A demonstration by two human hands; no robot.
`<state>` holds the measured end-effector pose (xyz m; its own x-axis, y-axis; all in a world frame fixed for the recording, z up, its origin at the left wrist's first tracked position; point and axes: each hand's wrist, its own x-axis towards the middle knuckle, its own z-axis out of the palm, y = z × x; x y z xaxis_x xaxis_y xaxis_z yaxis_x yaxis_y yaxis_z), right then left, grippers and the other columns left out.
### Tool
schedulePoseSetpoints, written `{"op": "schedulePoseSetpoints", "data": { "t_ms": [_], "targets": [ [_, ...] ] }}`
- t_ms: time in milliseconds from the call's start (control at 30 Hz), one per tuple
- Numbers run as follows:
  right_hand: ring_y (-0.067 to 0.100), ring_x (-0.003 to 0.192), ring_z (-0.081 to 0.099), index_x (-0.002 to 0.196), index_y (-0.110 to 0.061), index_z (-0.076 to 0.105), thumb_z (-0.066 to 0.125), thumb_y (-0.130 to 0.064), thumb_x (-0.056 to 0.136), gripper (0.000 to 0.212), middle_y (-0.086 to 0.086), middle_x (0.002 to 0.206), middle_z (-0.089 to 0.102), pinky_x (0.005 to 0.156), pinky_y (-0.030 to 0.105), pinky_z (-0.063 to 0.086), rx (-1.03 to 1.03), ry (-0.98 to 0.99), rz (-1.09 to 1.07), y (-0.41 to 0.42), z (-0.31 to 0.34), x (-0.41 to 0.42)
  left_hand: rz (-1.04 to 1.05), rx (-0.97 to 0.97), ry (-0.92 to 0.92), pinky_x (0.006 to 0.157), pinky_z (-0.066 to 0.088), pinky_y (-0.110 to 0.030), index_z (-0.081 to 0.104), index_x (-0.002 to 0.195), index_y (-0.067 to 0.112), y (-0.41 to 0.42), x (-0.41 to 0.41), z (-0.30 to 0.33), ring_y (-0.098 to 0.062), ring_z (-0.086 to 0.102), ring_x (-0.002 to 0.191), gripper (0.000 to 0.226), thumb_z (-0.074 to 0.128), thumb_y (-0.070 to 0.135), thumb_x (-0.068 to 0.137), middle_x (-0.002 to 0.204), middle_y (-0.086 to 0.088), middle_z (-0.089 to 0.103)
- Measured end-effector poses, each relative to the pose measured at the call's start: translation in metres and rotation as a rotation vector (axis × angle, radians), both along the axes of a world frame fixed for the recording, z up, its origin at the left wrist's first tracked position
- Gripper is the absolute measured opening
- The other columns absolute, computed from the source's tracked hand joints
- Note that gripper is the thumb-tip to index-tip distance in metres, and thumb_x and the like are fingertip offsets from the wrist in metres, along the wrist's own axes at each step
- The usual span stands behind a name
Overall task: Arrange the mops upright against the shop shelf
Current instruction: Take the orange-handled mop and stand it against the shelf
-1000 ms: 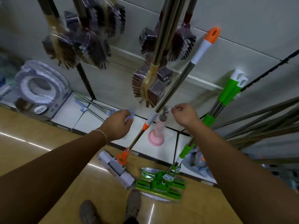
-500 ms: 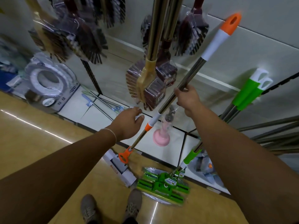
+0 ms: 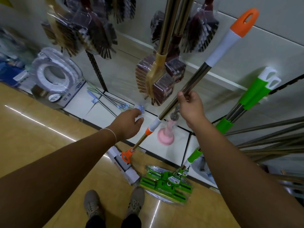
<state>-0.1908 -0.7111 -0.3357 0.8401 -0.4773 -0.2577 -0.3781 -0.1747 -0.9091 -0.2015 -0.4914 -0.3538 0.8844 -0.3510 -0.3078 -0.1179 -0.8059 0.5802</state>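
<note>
Writing reads "双佳" on the toilet seat package at far left. Orange mop: polished steel shaft, white-and-orange plastic grip, white head on the wood-look floor, leaning toward the shelf. Right hand grips the shaft mid-length. Left hand pinches a small clear wrapper. Green mops lean at right.

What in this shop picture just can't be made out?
Head view:
- Small clear packet: mostly covered by the left hand.
- Green flat mops: lower poles hidden behind the right arm.
- Pink rubber plunger: handle top blurred behind the orange-and-white steel mop pole, gripped by the right hand.
</note>
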Motion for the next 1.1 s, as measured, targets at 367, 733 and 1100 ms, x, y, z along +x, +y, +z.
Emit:
{"op": "schedulePoseSetpoints", "data": {
  "t_ms": [367, 733, 1100],
  "targets": [
    [-0.002, 0.076, 0.06, 0.099, -0.026, 0.056, 0.06, -0.025, 0.097, 0.005, -0.015, 0.083, 0.062, 0.077, 0.024, 0.053, -0.143, -0.102, 0.09, 0.033, 0.016, -0.071, -0.068, 0.022, 0.021, 0.082, 0.04, -0.025, 0.051, 0.131, 0.01, -0.006, -0.031, -0.001, -0.015, 0.049, 0.095, 0.038, 0.047, 0.03, 0.099, 0.124, -0.011, 0.06],
    [0.015, 0.083, 0.063, 0.097, -0.023, 0.058, 0.06, -0.03, 0.094, 0.008, -0.004, 0.088, 0.067, 0.074, 0.033, 0.052, -0.315, -0.113, 0.186, 0.101, 0.04, -0.141, -0.187, -0.044, 0.17, 0.091, 0.048, -0.034, 0.051, 0.133, 0.016, 0.026, -0.072, 0.0, -0.024, 0.058, 0.111, 0.045, 0.06, 0.034, 0.092, 0.127, -0.009, 0.06],
    [0.011, 0.086, 0.056, 0.101, -0.013, 0.064, 0.062, -0.021, 0.094, 0.012, -0.008, 0.088, 0.061, 0.074, 0.025, 0.041, -0.378, -0.134, 0.215, 0.212, 0.064, -0.194, -0.275, -0.199, 0.216, 0.088, 0.052, -0.04, 0.046, 0.137, 0.016, 0.112, -0.112, 0.023, -0.024, 0.062, 0.099, 0.04, 0.05, 0.026, 0.098, 0.116, -0.009, 0.065]
  ]
}}
